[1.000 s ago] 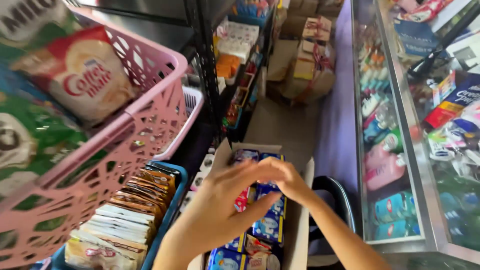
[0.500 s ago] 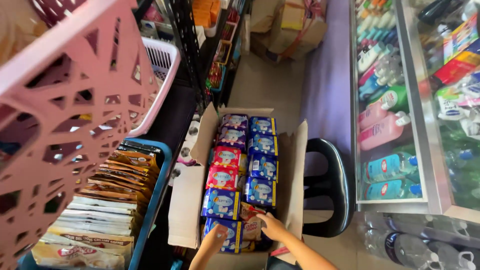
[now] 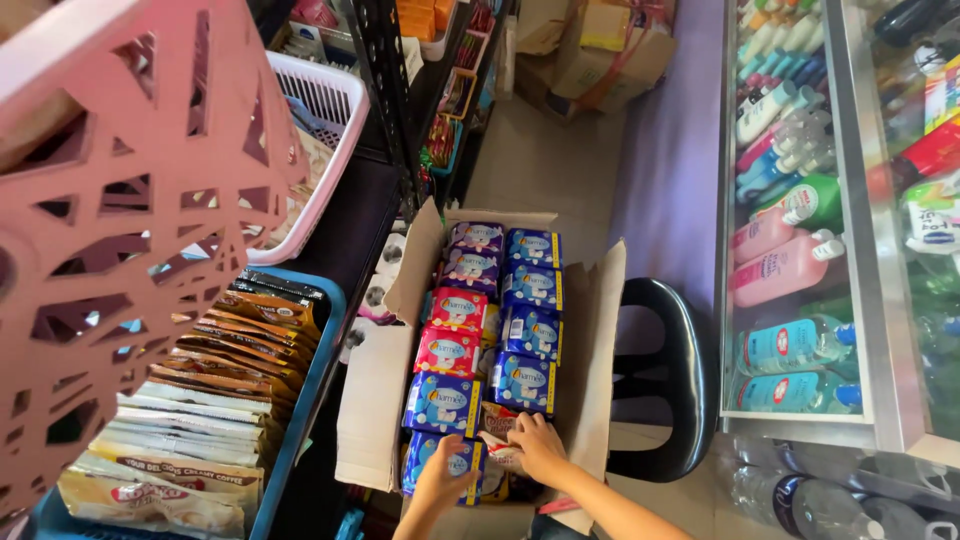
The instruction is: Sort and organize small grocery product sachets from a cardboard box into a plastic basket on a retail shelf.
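At the far left, a pink lattice basket (image 3: 120,220) fills the near corner of the view, and a white basket (image 3: 315,110) is seen behind it. Below them, a blue crate (image 3: 310,390) is packed with rows of flat sachets (image 3: 190,400) in brown, white and orange.

Right of the crate, an open cardboard box (image 3: 380,400) is set on the floor, its flaps spread wide. Two columns of small wrapped packs (image 3: 490,320) are laid inside it: purple ones at the far end, red ones in the middle of the left column, blue ones elsewhere.

At the near end of the box, the left hand (image 3: 440,485) is laid on a blue pack (image 3: 440,455) in the left column; its fingers are curled over the pack's near edge, but whether the pack is truly grasped cannot be told. Just beside it, the right hand (image 3: 540,448) is pressed down on a white-and-red pack (image 3: 500,445) at the near end of the right column, the fingers bent over it in a loose grip; a firm hold cannot be confirmed.

Right of the box, a black stool (image 3: 660,380) is placed on the floor. Farther right, a glass display case (image 3: 880,400) is filled with bottles (image 3: 790,270) in pink, green, white and blue.
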